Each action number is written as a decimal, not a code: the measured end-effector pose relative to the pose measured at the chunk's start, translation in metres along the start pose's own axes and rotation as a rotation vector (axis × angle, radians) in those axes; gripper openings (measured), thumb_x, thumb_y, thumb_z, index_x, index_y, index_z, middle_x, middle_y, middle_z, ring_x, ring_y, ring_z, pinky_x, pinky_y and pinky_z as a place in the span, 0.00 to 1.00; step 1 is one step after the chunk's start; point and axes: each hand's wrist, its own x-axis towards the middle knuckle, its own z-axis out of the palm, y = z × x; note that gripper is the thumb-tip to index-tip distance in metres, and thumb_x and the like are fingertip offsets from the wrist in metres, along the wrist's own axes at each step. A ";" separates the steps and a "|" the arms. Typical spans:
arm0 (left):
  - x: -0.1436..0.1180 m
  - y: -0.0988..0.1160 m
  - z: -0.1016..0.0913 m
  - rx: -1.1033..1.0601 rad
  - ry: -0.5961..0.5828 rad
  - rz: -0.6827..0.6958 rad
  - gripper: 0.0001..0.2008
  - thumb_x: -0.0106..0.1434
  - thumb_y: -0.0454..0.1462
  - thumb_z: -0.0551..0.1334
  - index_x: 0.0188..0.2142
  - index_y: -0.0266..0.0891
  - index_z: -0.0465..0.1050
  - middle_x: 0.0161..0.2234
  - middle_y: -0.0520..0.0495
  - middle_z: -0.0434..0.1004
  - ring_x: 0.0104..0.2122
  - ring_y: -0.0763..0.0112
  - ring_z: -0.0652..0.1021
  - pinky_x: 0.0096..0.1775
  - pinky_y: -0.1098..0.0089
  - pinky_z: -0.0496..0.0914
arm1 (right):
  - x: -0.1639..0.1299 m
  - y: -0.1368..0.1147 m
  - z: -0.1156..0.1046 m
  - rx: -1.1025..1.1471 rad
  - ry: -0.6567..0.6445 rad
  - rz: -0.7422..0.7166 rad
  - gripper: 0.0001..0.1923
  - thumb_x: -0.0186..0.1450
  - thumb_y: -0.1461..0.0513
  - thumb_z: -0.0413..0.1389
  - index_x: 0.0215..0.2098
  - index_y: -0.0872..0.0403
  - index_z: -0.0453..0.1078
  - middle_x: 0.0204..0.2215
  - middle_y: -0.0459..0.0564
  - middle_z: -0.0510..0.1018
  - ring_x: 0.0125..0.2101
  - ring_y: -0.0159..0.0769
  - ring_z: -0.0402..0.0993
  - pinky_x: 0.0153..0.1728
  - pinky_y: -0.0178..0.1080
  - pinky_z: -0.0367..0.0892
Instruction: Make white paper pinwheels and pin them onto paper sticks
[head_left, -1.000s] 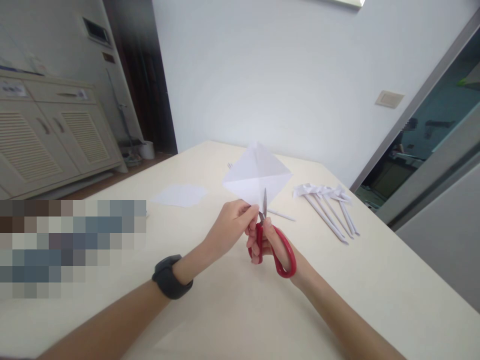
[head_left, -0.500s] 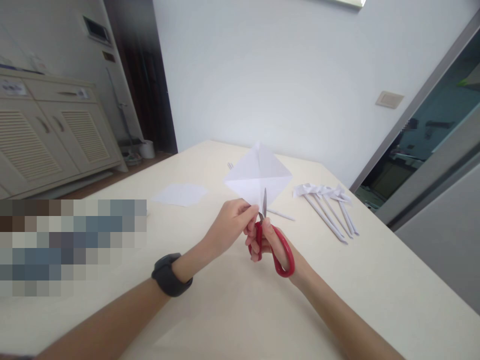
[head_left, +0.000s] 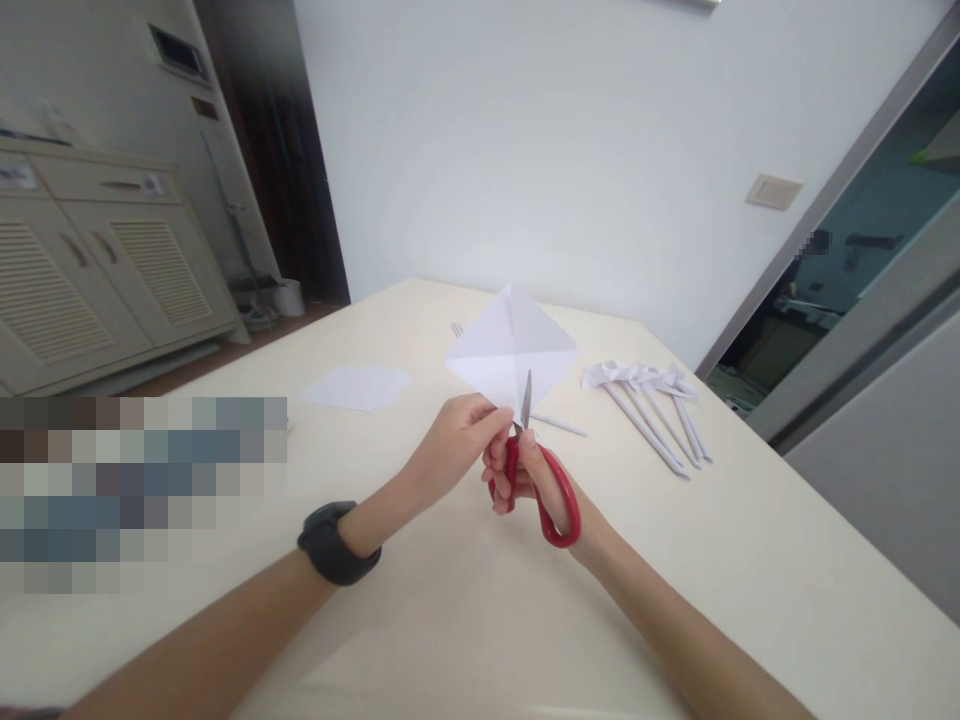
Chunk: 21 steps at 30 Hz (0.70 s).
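A square sheet of white paper (head_left: 513,335) with crossing creases is held up over the table, one corner toward me. My left hand (head_left: 471,435) pinches that near corner between thumb and fingers. Through the handles of the red-handled scissors (head_left: 561,500) go the thumb and fingers of my right hand (head_left: 544,480). The scissor blades are parted at the paper's near corner, one blade showing above the sheet. The other blade is mostly hidden by the left fingers and the paper. Both hands nearly touch.
Rolled paper sticks with folded white paper tops (head_left: 645,400) lie on the right of the table (head_left: 420,640). Flat white paper pieces (head_left: 358,387) lie at the left. Another paper stick (head_left: 559,424) is partly under the held sheet. A wall (head_left: 540,150) stands behind the table.
The view has shifted slightly, so everything appears a little farther left. The scissor blades look somewhat closer together; the paper stays in the same hold.
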 end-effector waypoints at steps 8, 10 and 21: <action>0.001 0.000 0.001 0.006 0.003 0.005 0.18 0.61 0.36 0.51 0.15 0.37 0.59 0.12 0.55 0.62 0.12 0.76 0.69 0.20 0.73 0.63 | -0.003 0.000 0.002 0.003 -0.006 0.006 0.28 0.65 0.45 0.37 0.29 0.54 0.68 0.18 0.45 0.66 0.18 0.30 0.63 0.26 0.37 0.61; 0.001 0.000 0.001 0.002 0.004 0.003 0.18 0.60 0.36 0.51 0.15 0.37 0.59 0.12 0.55 0.62 0.12 0.76 0.68 0.19 0.73 0.63 | -0.003 -0.001 0.002 0.009 -0.015 0.015 0.28 0.65 0.44 0.38 0.28 0.54 0.69 0.18 0.45 0.65 0.19 0.31 0.63 0.26 0.37 0.61; 0.000 -0.003 0.002 0.059 0.033 -0.001 0.16 0.59 0.35 0.51 0.15 0.37 0.60 0.13 0.54 0.64 0.13 0.76 0.69 0.19 0.75 0.63 | -0.001 -0.001 0.000 -0.038 0.015 0.024 0.28 0.64 0.43 0.39 0.30 0.54 0.70 0.19 0.47 0.68 0.20 0.32 0.64 0.28 0.39 0.62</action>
